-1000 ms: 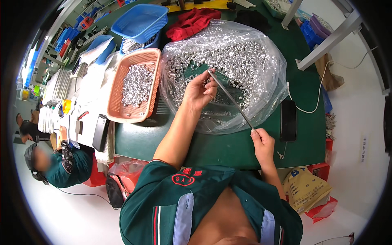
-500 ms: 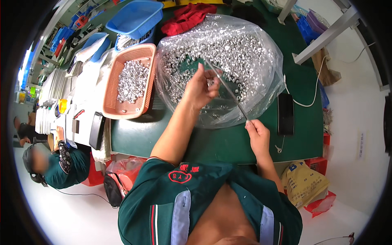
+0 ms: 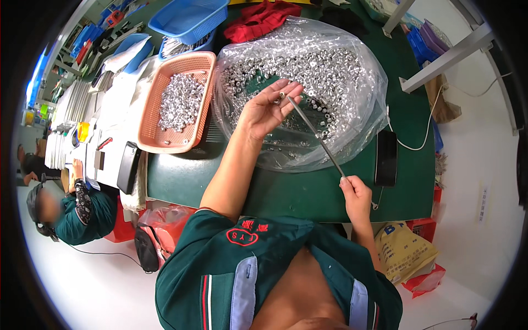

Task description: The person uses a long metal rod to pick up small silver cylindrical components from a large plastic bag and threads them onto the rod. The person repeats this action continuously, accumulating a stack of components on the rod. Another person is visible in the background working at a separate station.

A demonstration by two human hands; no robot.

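Observation:
My left hand (image 3: 266, 111) is turned palm up over the heap, its fingers partly extended. A small shiny metal piece (image 3: 282, 95) is held at its fingertips. In my right hand (image 3: 357, 199), near the front of the table, the lower end of a thin grey metal rod (image 3: 318, 136) is gripped. The rod slants up and left, and its far tip comes close to the left fingers; whether it touches the piece I cannot tell. Beneath both lies a clear plastic bag (image 3: 369, 118) spread open, with a great many small silvery metal pieces (image 3: 344, 82) in it.
An orange basket (image 3: 147, 118) with more metal pieces stands left of the bag, blue baskets (image 3: 190, 33) behind it. Red cloth (image 3: 261, 22) lies at the back. A phone (image 3: 386, 158) with a white cable is at the right. Another person (image 3: 88, 217) sits at far left.
My left hand has opened from a curl and moved up slightly, bringing a piece to its fingertips. The rod's tip has come down to those fingers, as my right hand shifted slightly nearer to me.

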